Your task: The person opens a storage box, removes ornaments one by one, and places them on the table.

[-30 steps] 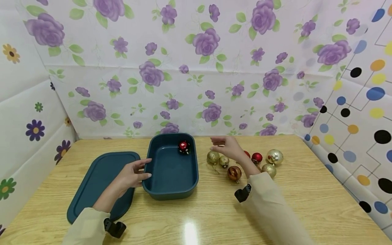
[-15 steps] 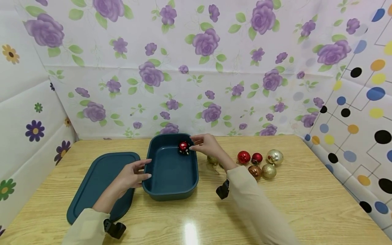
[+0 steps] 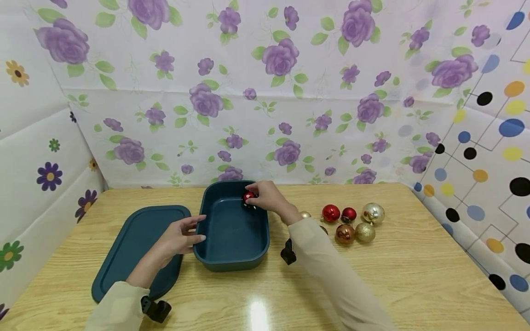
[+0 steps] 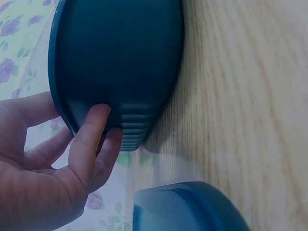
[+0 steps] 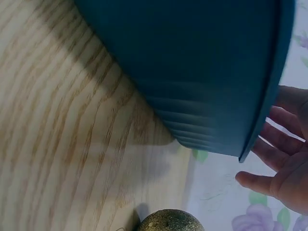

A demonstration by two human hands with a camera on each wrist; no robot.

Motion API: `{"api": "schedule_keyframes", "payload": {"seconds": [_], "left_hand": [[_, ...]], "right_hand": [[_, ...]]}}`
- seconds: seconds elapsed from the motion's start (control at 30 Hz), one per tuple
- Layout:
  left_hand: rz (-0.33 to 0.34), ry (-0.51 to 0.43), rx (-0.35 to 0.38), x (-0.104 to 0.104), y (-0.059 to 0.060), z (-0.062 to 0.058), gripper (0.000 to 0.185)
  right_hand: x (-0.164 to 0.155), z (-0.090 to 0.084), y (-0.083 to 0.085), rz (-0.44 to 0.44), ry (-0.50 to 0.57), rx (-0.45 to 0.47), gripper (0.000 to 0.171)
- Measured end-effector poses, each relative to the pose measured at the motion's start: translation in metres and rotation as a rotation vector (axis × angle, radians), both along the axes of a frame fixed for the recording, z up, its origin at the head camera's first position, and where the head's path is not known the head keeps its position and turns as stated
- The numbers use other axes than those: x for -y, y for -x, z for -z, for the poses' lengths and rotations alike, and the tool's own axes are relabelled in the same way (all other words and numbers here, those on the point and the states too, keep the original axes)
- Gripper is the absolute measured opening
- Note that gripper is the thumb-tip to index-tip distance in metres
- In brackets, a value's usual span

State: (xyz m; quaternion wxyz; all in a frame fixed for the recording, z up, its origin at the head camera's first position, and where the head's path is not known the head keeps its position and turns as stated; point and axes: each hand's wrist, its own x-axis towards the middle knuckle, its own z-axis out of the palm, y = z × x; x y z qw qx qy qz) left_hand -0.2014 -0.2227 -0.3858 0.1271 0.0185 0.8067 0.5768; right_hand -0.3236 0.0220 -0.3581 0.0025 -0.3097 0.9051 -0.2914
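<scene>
In the head view, a dark blue open box [image 3: 232,230] stands on the wooden table. My left hand [image 3: 180,235] holds its left wall; fingers press the outer side in the left wrist view, with other digits at the rim. My right hand [image 3: 267,197] reaches over the far right corner. Its thumb and forefinger close around a red-and-black bauble [image 3: 248,196] inside, partly covered by them. From the right wrist, the box's outer wall [image 5: 202,96] hides the bauble, and fingers pass behind the rim.
Left of the box lies its flat blue lid [image 3: 128,243]. Red [image 3: 331,213], copper [image 3: 344,234], silver-gold [image 3: 373,213] and glittery gold [image 3: 365,233] baubles cluster to the right. Another gold bauble [image 5: 169,221] sits beside the box. Flowered cloth [image 3: 248,115] rises behind the table.
My right hand has moved left from above the baubles, over the box's rim, to the red-and-black bauble inside. My left hand has stayed at the box's left wall.
</scene>
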Motion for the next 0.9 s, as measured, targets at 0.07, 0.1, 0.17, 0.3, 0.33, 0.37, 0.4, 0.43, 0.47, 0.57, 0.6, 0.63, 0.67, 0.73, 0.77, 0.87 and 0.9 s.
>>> {"api": "schedule_keyframes", "payload": {"seconds": [0.07, 0.1, 0.17, 0.3, 0.33, 0.37, 0.4, 0.43, 0.47, 0.57, 0.6, 0.63, 0.67, 0.73, 0.77, 0.87, 0.9], "left_hand": [[0.002, 0.0, -0.001, 0.0, 0.0, 0.0, 0.062], [0.001, 0.0, 0.0, -0.001, 0.0, 0.0, 0.062], [-0.001, 0.0, 0.002, -0.001, -0.001, 0.0, 0.062], [-0.004, 0.001, 0.002, -0.001, -0.001, -0.001, 0.062], [-0.006, 0.001, 0.002, -0.001, -0.001, -0.001, 0.062], [-0.007, 0.001, 0.001, -0.001, -0.001, -0.001, 0.062], [-0.007, 0.003, 0.0, -0.001, -0.001, -0.001, 0.062], [-0.004, 0.002, 0.0, -0.001, -0.001, -0.001, 0.062], [-0.002, 0.001, 0.0, 0.0, -0.001, -0.001, 0.062], [0.0, -0.002, -0.003, 0.0, -0.001, -0.001, 0.062], [0.002, -0.003, -0.004, 0.0, -0.001, -0.001, 0.063], [0.004, -0.004, -0.004, 0.0, -0.001, -0.001, 0.063], [0.004, -0.004, -0.005, 0.0, -0.001, -0.001, 0.063], [0.006, 0.001, -0.005, 0.0, -0.002, -0.001, 0.063], [0.007, 0.002, -0.004, 0.0, -0.002, -0.001, 0.063], [0.008, 0.004, -0.004, -0.001, -0.002, -0.001, 0.062], [0.008, 0.004, -0.005, -0.001, -0.002, -0.001, 0.062]], "right_hand": [[0.003, 0.001, 0.002, 0.015, -0.03, -0.013, 0.037], [0.004, 0.002, 0.003, 0.023, -0.044, -0.02, 0.037], [0.006, 0.004, 0.005, 0.035, -0.067, -0.03, 0.036], [0.009, 0.008, 0.009, 0.052, -0.107, -0.039, 0.035], [0.01, 0.008, 0.01, 0.056, -0.117, -0.04, 0.035], [0.011, 0.009, 0.011, 0.06, -0.127, -0.041, 0.035], [0.012, 0.01, 0.012, 0.064, -0.139, -0.045, 0.035], [0.012, 0.01, 0.013, 0.065, -0.154, -0.051, 0.035], [0.013, 0.01, 0.014, 0.066, -0.167, -0.058, 0.035], [0.016, 0.011, 0.016, 0.057, -0.214, -0.081, 0.036], [0.017, 0.011, 0.017, 0.053, -0.228, -0.088, 0.036], [0.018, 0.011, 0.016, 0.049, -0.24, -0.094, 0.036], [0.018, 0.011, 0.016, 0.048, -0.251, -0.098, 0.036], [0.019, 0.011, 0.016, 0.049, -0.273, -0.105, 0.036], [0.019, 0.011, 0.016, 0.051, -0.285, -0.107, 0.036], [0.02, 0.013, 0.017, 0.046, -0.334, -0.133, 0.037], [0.02, 0.014, 0.017, 0.045, -0.349, -0.143, 0.037]]}}
